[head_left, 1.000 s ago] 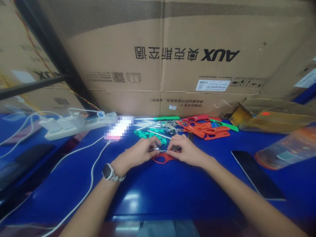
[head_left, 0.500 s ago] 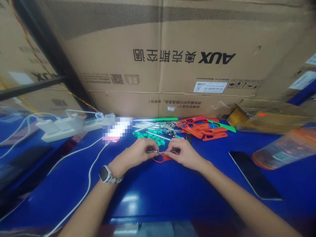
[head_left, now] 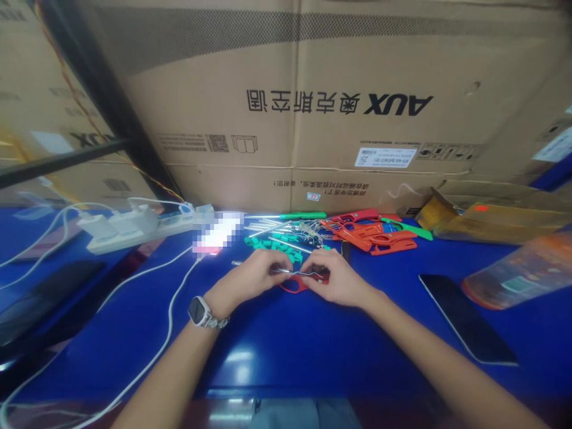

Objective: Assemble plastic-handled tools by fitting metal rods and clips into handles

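Observation:
My left hand point(head_left: 254, 275) is closed in a pinch on a thin metal rod point(head_left: 282, 271), whose far end sticks out behind the hand to the left. My right hand point(head_left: 335, 277), also closed, pinches a thin white wire point(head_left: 305, 273) that runs toward the tip of the rod. Whether wire and rod touch is too small to tell. Below the fingertips lies a red plastic handle piece point(head_left: 292, 285) with a loop, partly covered by my right hand. Just beyond are small green plastic pieces point(head_left: 263, 243) and several loose metal rods point(head_left: 263, 227).
Red plastic handles point(head_left: 357, 235) lie piled at the back right, near a torn carton point(head_left: 482, 217). A phone point(head_left: 467, 319) and a plastic jar point(head_left: 522, 271) are on the right. At left sit a power strip point(head_left: 138, 232), white cables point(head_left: 170, 316) and a blurred bright screen point(head_left: 218, 232).
The whole view has shifted slightly, so things appear a little further right. Both hands keep their pinches, and more of the rod's far end shows left of my left hand.

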{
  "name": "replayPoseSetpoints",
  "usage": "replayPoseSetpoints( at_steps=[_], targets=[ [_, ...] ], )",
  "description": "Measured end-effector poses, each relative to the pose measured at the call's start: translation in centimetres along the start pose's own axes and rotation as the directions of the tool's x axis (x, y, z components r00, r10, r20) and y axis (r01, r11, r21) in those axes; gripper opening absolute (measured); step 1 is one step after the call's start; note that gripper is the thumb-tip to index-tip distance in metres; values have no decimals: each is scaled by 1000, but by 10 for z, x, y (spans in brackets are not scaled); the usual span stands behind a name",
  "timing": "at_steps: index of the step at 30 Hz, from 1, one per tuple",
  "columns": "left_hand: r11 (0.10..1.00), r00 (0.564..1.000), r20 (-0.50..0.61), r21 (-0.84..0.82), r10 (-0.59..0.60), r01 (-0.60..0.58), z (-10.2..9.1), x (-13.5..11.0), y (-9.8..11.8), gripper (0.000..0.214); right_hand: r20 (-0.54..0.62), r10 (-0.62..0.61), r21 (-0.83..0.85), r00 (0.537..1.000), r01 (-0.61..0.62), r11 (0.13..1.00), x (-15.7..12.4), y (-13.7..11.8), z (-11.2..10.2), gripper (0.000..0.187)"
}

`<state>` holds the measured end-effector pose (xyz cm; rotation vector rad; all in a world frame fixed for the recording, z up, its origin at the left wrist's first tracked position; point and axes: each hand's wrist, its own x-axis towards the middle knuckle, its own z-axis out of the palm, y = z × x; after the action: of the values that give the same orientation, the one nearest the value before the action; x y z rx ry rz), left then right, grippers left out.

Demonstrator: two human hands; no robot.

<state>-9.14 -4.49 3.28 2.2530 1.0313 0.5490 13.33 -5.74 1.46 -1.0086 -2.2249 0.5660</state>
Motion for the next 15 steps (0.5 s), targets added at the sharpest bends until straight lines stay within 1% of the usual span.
replayPoseSetpoints(
  at_steps=[4,8,12,15],
  targets=[
    [998,999,10,47,-46,46,-3,-1,-2,4,20,-18,-55,1000,19,998,5,-4,5,9],
    [991,997,13,112,-77,75,-4,-2,-5,6,78,-44,-90,996,51,995,11,0,11,10],
    [991,993,18,60,-118,117,-7,-6,-9,12,92,-22,-94,995,31,995,12,3,13,12],
    [988,988,13,27,-153,153,-11,-11,-14,18,103,-7,-125,995,20,992,14,-1,12,12]
  ],
)
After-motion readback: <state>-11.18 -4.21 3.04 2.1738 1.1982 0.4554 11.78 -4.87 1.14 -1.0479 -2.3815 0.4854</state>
